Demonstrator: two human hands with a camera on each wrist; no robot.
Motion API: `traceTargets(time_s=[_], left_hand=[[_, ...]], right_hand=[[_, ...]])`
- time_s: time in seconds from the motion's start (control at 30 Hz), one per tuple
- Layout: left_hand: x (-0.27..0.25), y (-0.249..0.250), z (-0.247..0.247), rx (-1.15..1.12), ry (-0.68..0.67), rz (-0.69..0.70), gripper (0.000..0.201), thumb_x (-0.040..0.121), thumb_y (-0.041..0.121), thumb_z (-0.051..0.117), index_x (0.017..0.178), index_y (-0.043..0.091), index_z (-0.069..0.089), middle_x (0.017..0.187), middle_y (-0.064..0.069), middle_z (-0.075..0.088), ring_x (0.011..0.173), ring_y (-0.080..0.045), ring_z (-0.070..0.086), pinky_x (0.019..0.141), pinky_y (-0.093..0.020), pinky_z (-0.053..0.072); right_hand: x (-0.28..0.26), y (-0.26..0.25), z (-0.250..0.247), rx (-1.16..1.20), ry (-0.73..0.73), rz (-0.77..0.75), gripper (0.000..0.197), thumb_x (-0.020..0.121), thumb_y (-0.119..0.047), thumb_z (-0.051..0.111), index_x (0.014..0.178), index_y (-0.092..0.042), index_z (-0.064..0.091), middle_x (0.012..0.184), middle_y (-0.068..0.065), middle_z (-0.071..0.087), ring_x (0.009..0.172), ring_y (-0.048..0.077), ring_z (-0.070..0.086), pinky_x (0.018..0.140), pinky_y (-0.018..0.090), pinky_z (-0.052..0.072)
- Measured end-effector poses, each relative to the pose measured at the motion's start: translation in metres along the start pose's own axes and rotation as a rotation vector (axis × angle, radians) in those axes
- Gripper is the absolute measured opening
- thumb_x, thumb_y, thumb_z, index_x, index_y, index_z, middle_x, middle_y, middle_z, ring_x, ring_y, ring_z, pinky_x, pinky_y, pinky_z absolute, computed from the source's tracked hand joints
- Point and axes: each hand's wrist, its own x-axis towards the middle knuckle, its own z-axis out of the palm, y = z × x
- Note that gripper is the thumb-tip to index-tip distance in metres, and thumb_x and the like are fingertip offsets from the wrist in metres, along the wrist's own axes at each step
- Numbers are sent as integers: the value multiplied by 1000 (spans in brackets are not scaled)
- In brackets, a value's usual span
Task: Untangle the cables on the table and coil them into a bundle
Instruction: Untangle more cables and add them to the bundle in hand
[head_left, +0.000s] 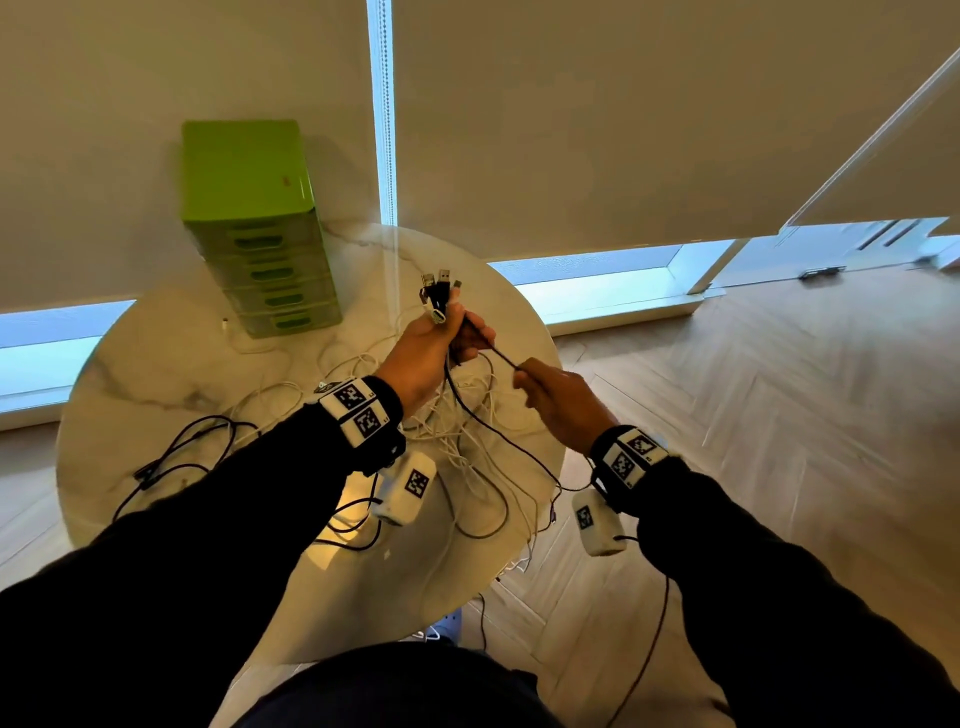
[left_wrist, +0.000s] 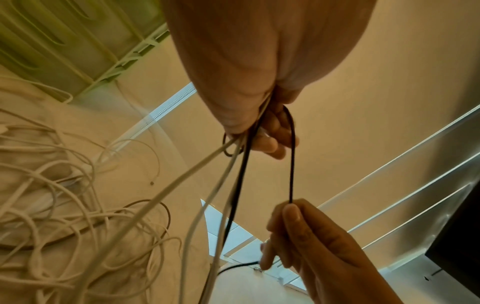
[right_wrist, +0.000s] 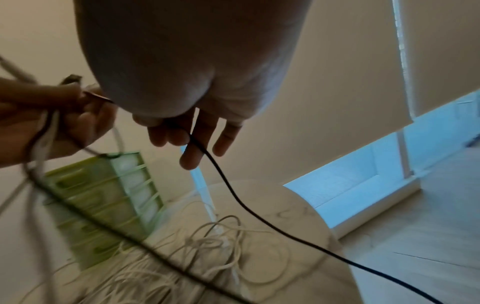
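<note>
- The left hand (head_left: 434, 345) is raised above the middle of the round white marble table (head_left: 156, 364), its fingers curled tight round a gathered bunch of black and white cable ends (head_left: 439, 296), with the plugs sticking up above the fist.
- The right hand (head_left: 563, 402) is just beside it, toward the table's right edge, and pinches a thin black cable (left_wrist: 292, 164) between thumb and forefinger; its other fingers hang loosely spread.
- That black cable runs taut from the left fist to the right-hand pinch, then drops past the table's right edge.
- A tangle of thin white cables (head_left: 467, 415) lies on the tabletop under both hands, strands rising into the left fist.
- More loose black cables (head_left: 187, 452) sprawl near the table's left edge.
- A green plastic drawer unit (head_left: 260, 228) stands upright at the far edge.
</note>
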Motion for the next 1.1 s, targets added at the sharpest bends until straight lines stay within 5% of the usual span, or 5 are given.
traceTargets(time_s=[0.27, 0.4, 0.57, 0.83, 1.1], left_hand=[[-2, -1, 2, 43, -13, -44, 37, 108, 35, 38, 80, 14, 49, 61, 4, 54, 57, -12, 45, 53, -21, 37], [-11, 5, 24, -32, -126, -101, 38, 109, 29, 36, 75, 13, 40, 49, 7, 36, 46, -8, 30, 48, -19, 30], [-22, 11, 42, -12, -250, -121, 39, 108, 31, 40, 73, 14, 40, 54, 6, 30, 52, -10, 27, 55, -23, 28], [-25, 34, 15, -13, -316, -141, 43, 108, 38, 38, 71, 16, 38, 58, 3, 26, 55, -17, 39, 83, -43, 54], [-10, 48, -3, -251, -105, -8, 28, 108, 27, 39, 81, 19, 36, 64, 5, 32, 58, -12, 34, 78, -35, 50]], right_hand=[[-26, 81, -18, -560, -739, 622, 44, 93, -46, 58, 135, -32, 56, 137, 4, 59, 121, 21, 57, 107, 35, 43], [-15, 37, -19, -86, -460, 344, 95, 79, -38, 81, 155, -25, 26, 160, 3, 28, 145, 20, 29, 116, 33, 26], [6, -37, 6, 407, -569, 285, 52, 82, -30, 80, 129, -23, 60, 135, -5, 61, 124, 9, 55, 110, 30, 39], [0, 9, -15, 57, -689, 495, 36, 94, -35, 65, 69, -14, 52, 57, 2, 54, 58, 19, 55, 71, 39, 53], [-25, 36, -49, -627, -241, 367, 23, 100, -30, 45, 96, -12, 59, 89, 12, 68, 85, 34, 65, 73, 36, 46]])
